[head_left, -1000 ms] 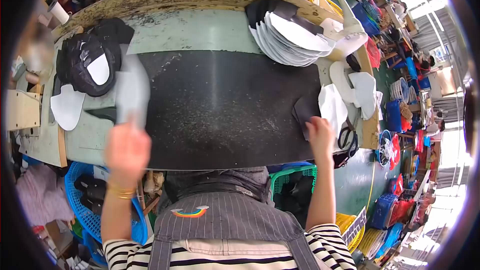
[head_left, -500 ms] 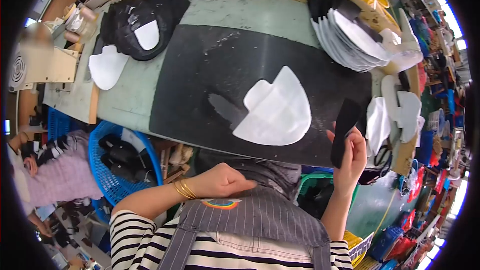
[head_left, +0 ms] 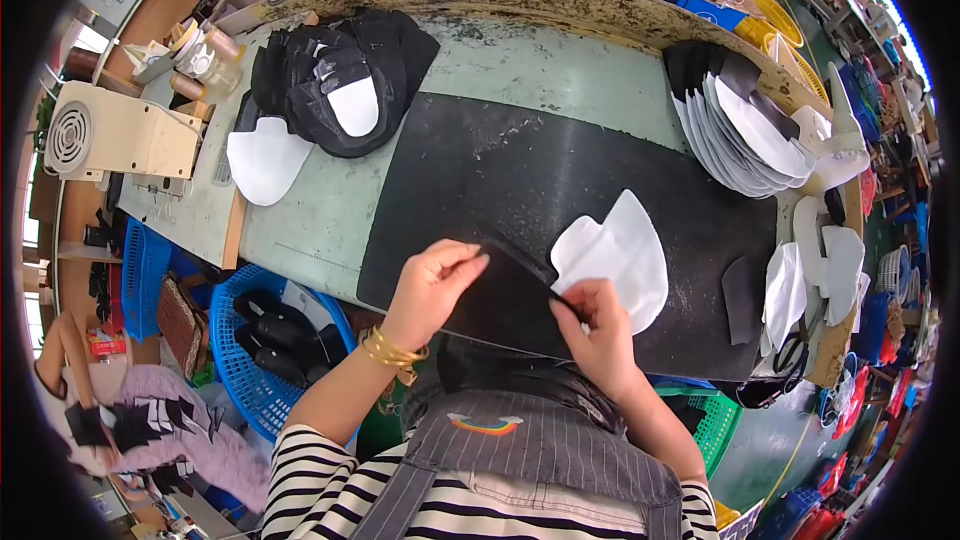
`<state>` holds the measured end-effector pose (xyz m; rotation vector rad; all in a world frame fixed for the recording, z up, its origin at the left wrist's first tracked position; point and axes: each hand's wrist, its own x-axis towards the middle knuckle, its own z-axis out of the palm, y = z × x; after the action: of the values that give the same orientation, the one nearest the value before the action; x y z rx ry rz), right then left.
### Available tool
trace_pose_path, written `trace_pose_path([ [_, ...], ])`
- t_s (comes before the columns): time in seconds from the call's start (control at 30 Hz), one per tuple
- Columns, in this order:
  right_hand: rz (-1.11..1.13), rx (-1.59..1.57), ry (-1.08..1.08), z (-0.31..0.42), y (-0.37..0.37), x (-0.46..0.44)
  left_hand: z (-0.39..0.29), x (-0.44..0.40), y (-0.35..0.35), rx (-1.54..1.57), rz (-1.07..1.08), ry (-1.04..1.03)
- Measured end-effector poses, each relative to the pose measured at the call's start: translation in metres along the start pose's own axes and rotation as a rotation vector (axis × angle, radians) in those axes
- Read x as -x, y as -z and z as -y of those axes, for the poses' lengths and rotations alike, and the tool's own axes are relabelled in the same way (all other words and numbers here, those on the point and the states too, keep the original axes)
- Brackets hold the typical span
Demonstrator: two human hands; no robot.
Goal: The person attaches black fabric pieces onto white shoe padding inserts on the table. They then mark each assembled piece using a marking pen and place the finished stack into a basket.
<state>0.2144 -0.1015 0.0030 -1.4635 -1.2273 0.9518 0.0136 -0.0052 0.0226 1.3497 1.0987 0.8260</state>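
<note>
A dark, narrow strip of material (head_left: pixel 525 262) stretches between my hands above the black mat (head_left: pixel 450 160). My left hand (head_left: pixel 432 290) is closed in a pinch at the strip's left end. Thumb and fingers of my right hand (head_left: pixel 598 332) pinch its right end. Just behind the right hand lies a white, rounded cut piece (head_left: pixel 625 255) with a notched edge; the hand hides its lower left part. Further right on the mat rests a small black cut piece (head_left: pixel 741 300).
A fanned stack of white and black pieces (head_left: pixel 745 135) sits at the back right. More white pieces (head_left: pixel 784 290) and scissors (head_left: pixel 792 355) lie at the right edge. Black pieces (head_left: pixel 345 50) are heaped at the back left. A blue basket (head_left: pixel 240 370) stands below; another person is at left.
My left hand has risen from my apron to over the mat. The right hand has moved left to meet the strip; the black piece it held now appears to lie on the mat. The view has shifted.
</note>
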Motion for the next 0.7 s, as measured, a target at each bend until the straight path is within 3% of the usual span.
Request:
trace_pose_path([
  [0.1,-0.047,0.181,0.012,0.001,-0.015,-0.024,0.014,-0.018,0.005,-0.227,-0.102,0.041],
  [0.13,-0.046,0.242,-0.007,0.0,-0.018,-0.028,0.029,-0.024,0.006,-0.301,-0.181,-0.096],
  [0.23,-0.081,0.304,0.06,-0.011,-0.025,-0.031,0.035,-0.028,0.004,-0.319,-0.227,-0.077],
  [0.53,-0.055,0.325,-0.034,-0.009,-0.025,-0.032,0.03,-0.033,0.004,-0.278,-0.195,0.076],
  [0.7,-0.067,0.338,-0.046,-0.007,-0.026,-0.034,0.03,-0.033,0.001,-0.326,-0.202,0.046],
])
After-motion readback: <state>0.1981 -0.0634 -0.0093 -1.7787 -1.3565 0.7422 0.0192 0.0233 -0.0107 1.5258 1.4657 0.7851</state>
